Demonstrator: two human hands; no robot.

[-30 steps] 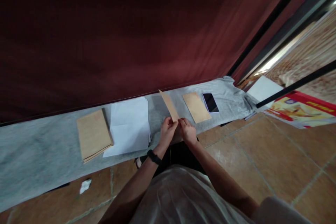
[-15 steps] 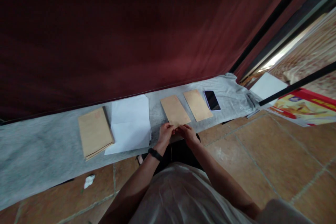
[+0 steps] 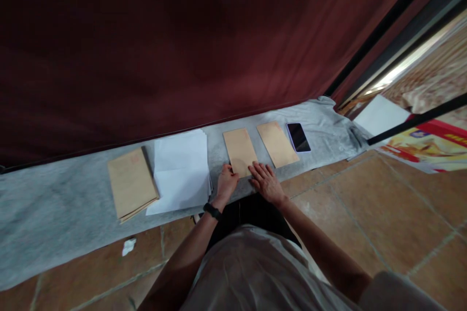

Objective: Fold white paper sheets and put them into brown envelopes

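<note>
Fingers on the right hand (image 3: 268, 185) are spread loose and flat, gripping nothing, tips on the near edge of a brown envelope (image 3: 240, 149) at about 5 o'clock. The left hand (image 3: 226, 183) is curled at its 7 o'clock corner; can't tell if it's actually pinching the paper. Looks to me like the two sides are covered so it stays put and square on the grey cloth (image 3: 54, 209). Over at 9 o'clock from it there's a pile of white sheets (image 3: 180, 172), then a brown stack (image 3: 132, 184) partly against them, probably parked there for easy reach. Toward 3 o'clock, a second envelope (image 3: 278, 145) lies just beside it, then a dark-screened phone (image 3: 298, 137). Both envelopes have faint reddish print around 1 o'clock, too blurry to read. Same deal with the yellow lettering on the red-and-yellow panel (image 3: 419, 143) way out at 3.
</note>
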